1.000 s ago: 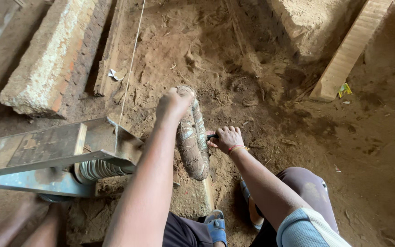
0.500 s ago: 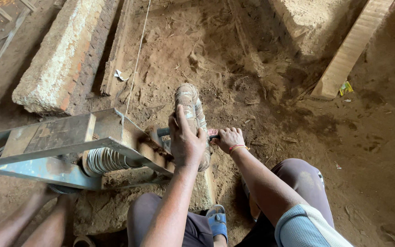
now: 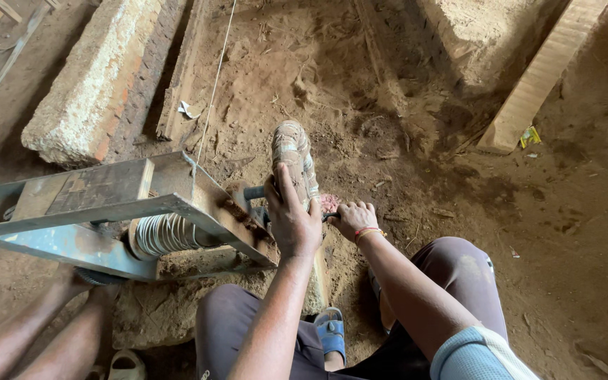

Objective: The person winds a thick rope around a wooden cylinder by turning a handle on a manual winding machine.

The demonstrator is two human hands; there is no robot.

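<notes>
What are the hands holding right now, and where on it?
Left hand grips the wrapped wheel at its near rim; right hand holds its crank handle.

Head view. The left hand (image 3: 293, 222) grips the rim of a cloth-wrapped wheel (image 3: 294, 158) standing upright on the dirt floor (image 3: 585, 232). The right hand (image 3: 353, 219) is closed on a small dark handle beside the wheel. A metal frame (image 3: 100, 204) holds a spool of white cord (image 3: 163, 233) at left; another person's legs (image 3: 29, 338) lie below it.
</notes>
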